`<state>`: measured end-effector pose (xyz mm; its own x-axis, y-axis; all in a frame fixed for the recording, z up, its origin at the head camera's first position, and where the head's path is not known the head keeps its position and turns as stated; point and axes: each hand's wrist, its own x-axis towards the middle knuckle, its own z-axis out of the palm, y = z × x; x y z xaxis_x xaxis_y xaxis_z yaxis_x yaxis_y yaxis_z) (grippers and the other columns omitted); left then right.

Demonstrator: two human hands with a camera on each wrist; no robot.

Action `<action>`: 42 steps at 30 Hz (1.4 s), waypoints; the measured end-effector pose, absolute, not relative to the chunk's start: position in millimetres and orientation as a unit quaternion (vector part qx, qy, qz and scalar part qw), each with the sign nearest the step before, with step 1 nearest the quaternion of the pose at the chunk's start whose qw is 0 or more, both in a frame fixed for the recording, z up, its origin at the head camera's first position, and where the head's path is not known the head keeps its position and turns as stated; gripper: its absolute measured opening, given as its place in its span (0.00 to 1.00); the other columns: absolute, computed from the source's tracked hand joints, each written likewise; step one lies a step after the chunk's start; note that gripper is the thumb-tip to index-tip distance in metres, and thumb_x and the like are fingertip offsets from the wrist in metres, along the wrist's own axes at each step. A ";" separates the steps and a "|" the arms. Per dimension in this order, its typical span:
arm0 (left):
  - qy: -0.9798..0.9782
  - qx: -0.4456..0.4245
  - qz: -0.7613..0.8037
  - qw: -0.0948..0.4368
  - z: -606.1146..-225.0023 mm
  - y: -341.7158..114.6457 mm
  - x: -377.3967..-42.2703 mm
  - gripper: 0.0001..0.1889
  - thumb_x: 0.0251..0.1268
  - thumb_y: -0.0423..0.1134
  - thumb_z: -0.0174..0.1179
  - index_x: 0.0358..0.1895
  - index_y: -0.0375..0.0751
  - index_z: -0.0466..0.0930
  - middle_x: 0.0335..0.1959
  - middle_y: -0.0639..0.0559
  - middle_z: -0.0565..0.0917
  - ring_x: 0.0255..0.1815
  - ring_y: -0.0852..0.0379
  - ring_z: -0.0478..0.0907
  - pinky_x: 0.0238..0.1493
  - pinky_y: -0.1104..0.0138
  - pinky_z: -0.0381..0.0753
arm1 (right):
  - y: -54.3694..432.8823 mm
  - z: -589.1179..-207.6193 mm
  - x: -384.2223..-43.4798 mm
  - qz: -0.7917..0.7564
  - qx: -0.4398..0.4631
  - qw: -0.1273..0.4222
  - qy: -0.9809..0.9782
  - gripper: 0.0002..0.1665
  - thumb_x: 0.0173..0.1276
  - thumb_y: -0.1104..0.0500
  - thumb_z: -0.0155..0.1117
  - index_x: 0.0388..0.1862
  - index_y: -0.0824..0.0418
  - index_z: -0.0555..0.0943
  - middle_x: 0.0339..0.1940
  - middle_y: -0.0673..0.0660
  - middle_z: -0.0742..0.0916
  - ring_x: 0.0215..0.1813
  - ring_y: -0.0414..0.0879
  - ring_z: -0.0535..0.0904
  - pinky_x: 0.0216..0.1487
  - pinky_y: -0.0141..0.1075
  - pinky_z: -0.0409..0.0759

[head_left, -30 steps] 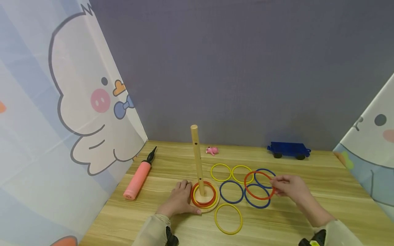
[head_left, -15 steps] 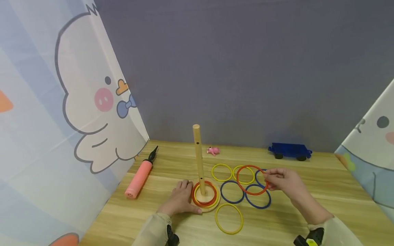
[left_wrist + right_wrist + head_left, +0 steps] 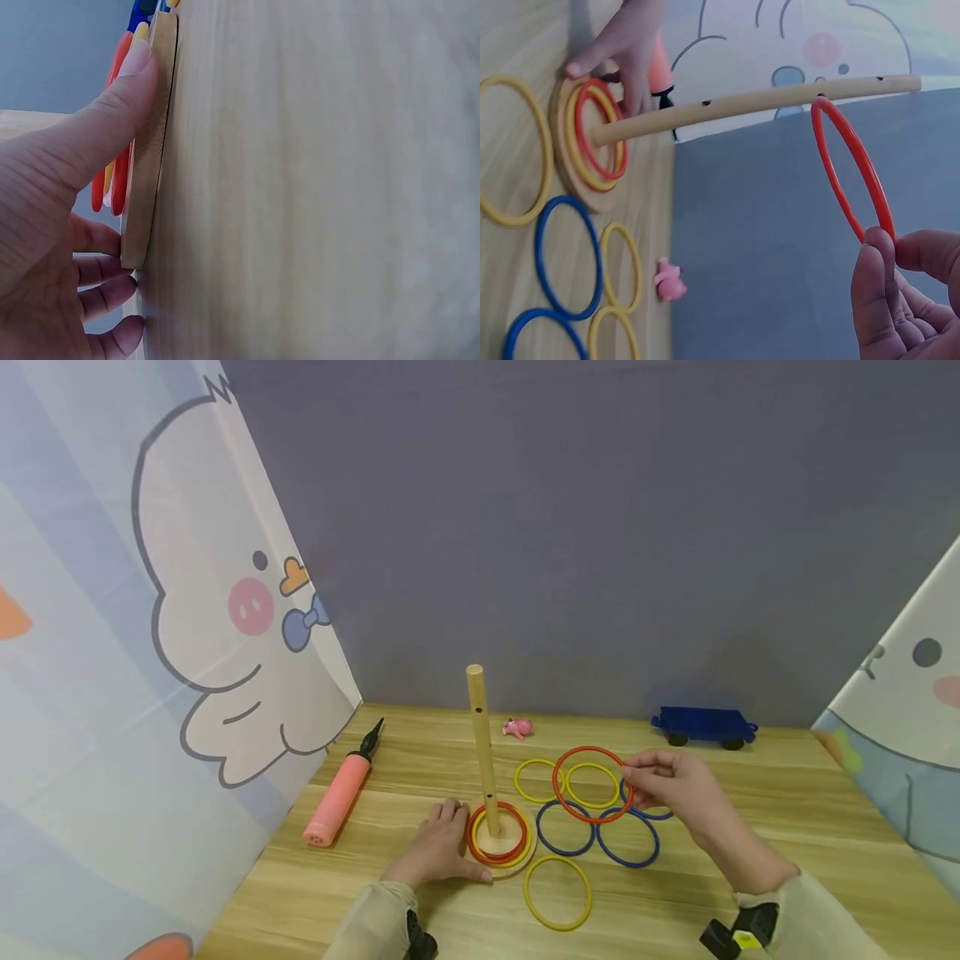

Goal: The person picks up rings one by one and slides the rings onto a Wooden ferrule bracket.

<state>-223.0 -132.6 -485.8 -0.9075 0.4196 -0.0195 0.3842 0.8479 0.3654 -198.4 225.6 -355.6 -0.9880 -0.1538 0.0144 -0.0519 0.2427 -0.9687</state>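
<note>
A wooden ring-toss stand (image 3: 483, 760) has an upright peg on a round base, with red and yellow rings lying around the peg's foot. My left hand (image 3: 433, 852) holds the base's left edge, its thumb (image 3: 112, 112) at the near side and fingers spread along the rim. Between thumb and fingertips, my right hand (image 3: 678, 792) pinches a red ring (image 3: 866, 166). That ring is raised and tilted to the right of the peg, apart from it. In the right wrist view it stands near the peg's upper half.
Several yellow rings (image 3: 590, 893) and blue rings (image 3: 657, 843) lie on the table right of the base. A pink toy animal (image 3: 518, 727) and a blue toy wagon (image 3: 703, 725) stand at the back. A pink hand pump (image 3: 337, 800) lies left.
My right hand has moved left and upward with the red ring, bringing it closer to the peg. The left hand has stayed at the base.
</note>
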 end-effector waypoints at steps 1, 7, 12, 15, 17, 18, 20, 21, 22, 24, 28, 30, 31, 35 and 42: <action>0.960 0.209 0.179 0.048 -485.5 -132.5 -223.0 0.62 0.35 0.73 0.71 0.69 0.29 0.63 0.63 0.37 0.65 0.62 0.39 0.61 0.57 0.43 0.67 | 223.9 -353.1 -198.6 -0.614 -0.069 0.040 0.785 0.22 0.70 0.60 0.64 0.53 0.77 0.76 0.33 0.55 0.87 0.31 0.47 0.84 0.36 0.41 0.83; 0.960 0.209 0.182 0.045 -484.2 -131.9 -222.1 0.62 0.34 0.72 0.72 0.68 0.28 0.63 0.62 0.36 0.65 0.62 0.38 0.62 0.56 0.42 0.67 | 215.1 -341.7 -197.4 -0.624 -0.084 0.035 0.776 0.21 0.70 0.60 0.63 0.53 0.76 0.76 0.35 0.55 0.87 0.31 0.47 0.84 0.36 0.40 0.83; 0.961 0.208 0.177 0.037 -484.7 -131.4 -222.5 0.62 0.33 0.72 0.72 0.68 0.29 0.64 0.61 0.38 0.66 0.61 0.39 0.62 0.55 0.43 0.68 | 207.8 -333.2 -196.3 -0.630 -0.100 0.030 0.769 0.21 0.70 0.59 0.64 0.52 0.75 0.77 0.35 0.55 0.86 0.31 0.47 0.83 0.35 0.40 0.83; 0.962 0.206 0.176 0.033 -484.3 -131.3 -222.8 0.61 0.33 0.72 0.73 0.67 0.29 0.65 0.60 0.39 0.66 0.59 0.40 0.62 0.54 0.43 0.68 | 202.7 -328.6 -197.0 -0.637 -0.109 0.023 0.763 0.20 0.69 0.59 0.64 0.51 0.75 0.77 0.34 0.54 0.87 0.31 0.46 0.83 0.36 0.40 0.83; 0.962 0.205 0.176 0.034 -484.1 -131.2 -223.1 0.61 0.32 0.72 0.73 0.67 0.29 0.65 0.60 0.39 0.66 0.59 0.40 0.62 0.54 0.43 0.68 | 199.4 -326.0 -197.5 -0.640 -0.116 0.017 0.759 0.20 0.69 0.59 0.64 0.51 0.75 0.77 0.34 0.54 0.87 0.30 0.46 0.83 0.36 0.40 0.83; 0.962 0.205 0.176 0.034 -483.8 -131.3 -223.2 0.62 0.32 0.72 0.73 0.67 0.29 0.65 0.60 0.39 0.66 0.59 0.40 0.62 0.54 0.42 0.68 | 197.8 -324.6 -197.7 -0.642 -0.118 0.015 0.758 0.20 0.69 0.59 0.64 0.51 0.75 0.77 0.34 0.54 0.87 0.30 0.46 0.83 0.36 0.40 0.83; 0.962 0.206 0.177 0.037 -483.9 -131.5 -223.5 0.62 0.32 0.72 0.73 0.67 0.28 0.64 0.60 0.38 0.66 0.60 0.39 0.62 0.54 0.42 0.68 | 194.7 -321.7 -198.0 -0.645 -0.119 0.011 0.754 0.20 0.69 0.59 0.65 0.51 0.74 0.78 0.33 0.54 0.88 0.30 0.46 0.83 0.35 0.39 0.83; 0.962 0.205 0.176 0.040 -484.5 -131.6 -223.7 0.62 0.33 0.72 0.72 0.68 0.29 0.64 0.61 0.38 0.66 0.60 0.39 0.62 0.55 0.42 0.67 | 193.3 -320.1 -198.1 -0.647 -0.119 0.009 0.753 0.19 0.69 0.59 0.65 0.51 0.74 0.78 0.33 0.53 0.88 0.29 0.46 0.83 0.35 0.39 0.83; 0.962 0.205 0.176 0.042 -484.9 -131.7 -223.8 0.62 0.33 0.72 0.72 0.68 0.29 0.64 0.61 0.38 0.65 0.61 0.39 0.62 0.55 0.42 0.67 | 191.9 -318.3 -198.2 -0.648 -0.121 0.008 0.752 0.19 0.69 0.59 0.65 0.50 0.74 0.78 0.33 0.54 0.88 0.29 0.46 0.83 0.35 0.40 0.83; 0.962 0.206 0.174 0.044 -486.3 -132.0 -224.1 0.62 0.33 0.73 0.71 0.68 0.29 0.64 0.62 0.38 0.65 0.61 0.39 0.62 0.55 0.42 0.67 | 189.2 -314.5 -198.3 -0.651 -0.125 0.004 0.749 0.19 0.69 0.59 0.65 0.49 0.74 0.79 0.32 0.54 0.87 0.29 0.46 0.83 0.34 0.40 0.83; 0.961 0.210 0.174 0.044 -487.4 -131.6 -224.0 0.62 0.33 0.73 0.71 0.68 0.29 0.63 0.61 0.38 0.65 0.61 0.39 0.62 0.55 0.42 0.67 | 184.7 -306.1 -198.1 -0.654 -0.131 -0.006 0.745 0.19 0.69 0.58 0.66 0.49 0.73 0.80 0.31 0.54 0.87 0.28 0.46 0.83 0.34 0.40 0.83; 0.961 0.212 0.174 0.043 -487.4 -131.3 -224.1 0.62 0.33 0.73 0.71 0.68 0.29 0.63 0.61 0.38 0.65 0.61 0.39 0.62 0.54 0.42 0.68 | 183.1 -301.8 -197.8 -0.656 -0.128 -0.008 0.744 0.19 0.68 0.57 0.66 0.49 0.72 0.80 0.31 0.54 0.87 0.28 0.45 0.83 0.35 0.40 0.83; 0.961 0.213 0.174 0.042 -487.4 -131.3 -224.2 0.62 0.33 0.73 0.72 0.68 0.29 0.63 0.61 0.38 0.65 0.61 0.39 0.62 0.54 0.42 0.68 | 182.5 -299.6 -197.6 -0.657 -0.127 -0.009 0.743 0.19 0.68 0.57 0.67 0.49 0.71 0.80 0.31 0.53 0.87 0.28 0.45 0.83 0.35 0.40 0.83; 0.961 0.212 0.173 0.041 -488.6 -131.3 -224.8 0.62 0.33 0.73 0.71 0.68 0.30 0.63 0.61 0.39 0.65 0.61 0.40 0.62 0.54 0.42 0.68 | 180.9 -291.9 -197.9 -0.662 -0.127 -0.010 0.739 0.20 0.68 0.56 0.67 0.49 0.71 0.80 0.31 0.54 0.87 0.29 0.45 0.83 0.37 0.41 0.84; 0.961 0.209 0.175 0.043 -489.9 -132.4 -225.0 0.62 0.33 0.73 0.71 0.68 0.30 0.64 0.61 0.39 0.65 0.61 0.40 0.61 0.54 0.42 0.67 | 176.6 -281.4 -199.2 -0.671 -0.128 -0.007 0.731 0.21 0.67 0.54 0.67 0.50 0.69 0.80 0.31 0.53 0.87 0.29 0.44 0.83 0.37 0.39 0.83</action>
<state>-225.0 -132.4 -489.9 -0.9091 0.4166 -0.0092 0.3865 0.8513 0.3548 -199.2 176.6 -281.4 -0.9670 -0.1783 0.1823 -0.1968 0.0676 -0.9781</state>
